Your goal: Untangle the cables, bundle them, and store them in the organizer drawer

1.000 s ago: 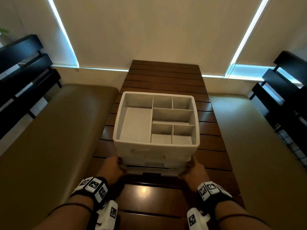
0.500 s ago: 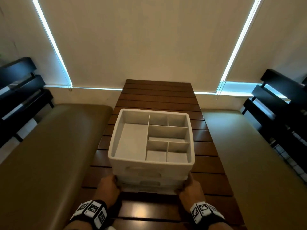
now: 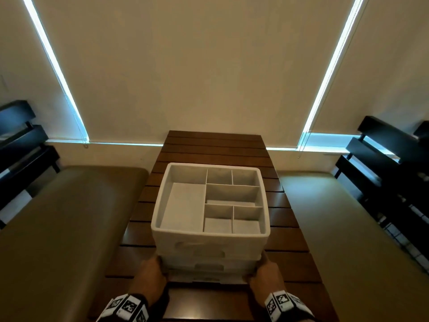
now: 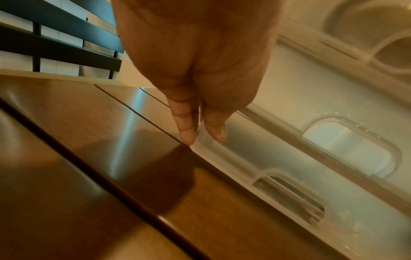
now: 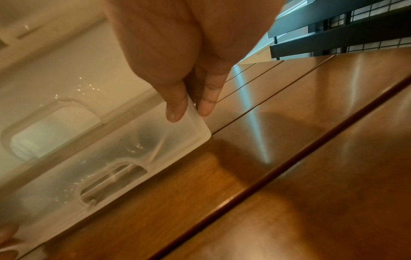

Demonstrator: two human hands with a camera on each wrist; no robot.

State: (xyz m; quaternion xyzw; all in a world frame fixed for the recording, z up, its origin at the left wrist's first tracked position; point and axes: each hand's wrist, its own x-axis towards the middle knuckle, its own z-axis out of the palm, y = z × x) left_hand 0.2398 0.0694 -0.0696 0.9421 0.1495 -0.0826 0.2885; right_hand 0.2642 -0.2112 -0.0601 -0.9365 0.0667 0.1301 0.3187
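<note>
Since a second ago the organizer (image 3: pixel 210 205) sits lower in the head view; your left hand (image 3: pixel 148 277) and right hand (image 3: pixel 267 275) flank its bottom drawer, on the counter (image 3: pixel 290 228).

Left wrist view: fingers (image 4: pixel 186 133) and thumb pinch the drawer's near left corner (image 4: pixel 200 139).

Right wrist view: fingers (image 5: pixel 208 103) and thumb pinch the near right corner (image 5: pixel 198 123).

Risk, as judged: an uneven pull between your fingers could skew the drawer and jam it, or drag the light unit forward.

Organizer: white, translucent, stacked drawers, compartmented top tray bare. No cables visible.
</note>
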